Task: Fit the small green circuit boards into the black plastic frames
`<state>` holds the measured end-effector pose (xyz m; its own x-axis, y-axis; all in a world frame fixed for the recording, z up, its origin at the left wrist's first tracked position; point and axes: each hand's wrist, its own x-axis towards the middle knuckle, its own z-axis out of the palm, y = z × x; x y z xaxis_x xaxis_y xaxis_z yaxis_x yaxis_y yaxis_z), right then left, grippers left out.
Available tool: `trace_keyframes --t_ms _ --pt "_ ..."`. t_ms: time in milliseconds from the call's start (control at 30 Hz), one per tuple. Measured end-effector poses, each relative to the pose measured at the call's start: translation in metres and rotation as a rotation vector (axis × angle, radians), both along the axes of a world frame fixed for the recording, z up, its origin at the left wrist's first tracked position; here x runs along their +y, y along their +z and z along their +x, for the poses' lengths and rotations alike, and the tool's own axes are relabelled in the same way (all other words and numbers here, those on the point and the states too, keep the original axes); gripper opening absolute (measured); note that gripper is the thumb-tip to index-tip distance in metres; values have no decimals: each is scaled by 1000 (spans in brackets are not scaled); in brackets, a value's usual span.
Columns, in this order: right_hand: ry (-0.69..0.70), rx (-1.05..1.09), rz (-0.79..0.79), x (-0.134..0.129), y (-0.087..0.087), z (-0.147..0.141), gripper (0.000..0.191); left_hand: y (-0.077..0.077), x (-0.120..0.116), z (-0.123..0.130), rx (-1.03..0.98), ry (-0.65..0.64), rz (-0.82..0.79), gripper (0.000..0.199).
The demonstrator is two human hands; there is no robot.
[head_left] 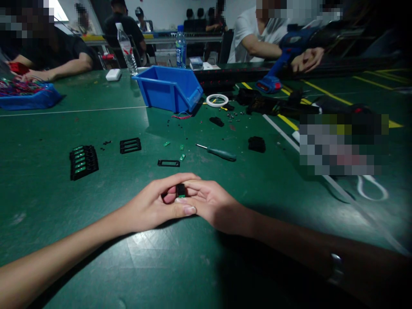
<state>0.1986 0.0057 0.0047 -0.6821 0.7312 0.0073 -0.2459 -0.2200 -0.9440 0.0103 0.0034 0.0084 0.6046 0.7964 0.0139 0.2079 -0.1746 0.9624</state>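
Note:
Near the front middle of the green table, my left hand and my right hand meet around a small black part with a green piece. Both hands have their fingers wrapped about it, and the thumbs press at its near end. Just beyond them lie a black rectangular frame and small green pieces. A screwdriver with a dark green handle rests behind my right hand. Farther left are a slotted black frame and a row of black parts with green pieces.
A blue bin, a water bottle, a blue-labelled bottle and a tape roll stand farther back. A cordless drill is at back right, near a person's hand. A black stack and a white strap lie right.

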Motion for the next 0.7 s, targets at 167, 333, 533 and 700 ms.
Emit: trace_keyframes --t_ms 167,333,533,700 --pt "-1 -8 17 1 0 0 21 -1 0 -1 34 21 51 58" --pt "5 -22 -4 1 0 1 21 -3 0 -2 12 22 26 56" --pt "-21 -22 -28 1 -3 0 17 -4 1 -1 13 11 13 54" --pt "-1 -56 -55 4 -3 0 23 -2 3 2 4 -1 24 55"
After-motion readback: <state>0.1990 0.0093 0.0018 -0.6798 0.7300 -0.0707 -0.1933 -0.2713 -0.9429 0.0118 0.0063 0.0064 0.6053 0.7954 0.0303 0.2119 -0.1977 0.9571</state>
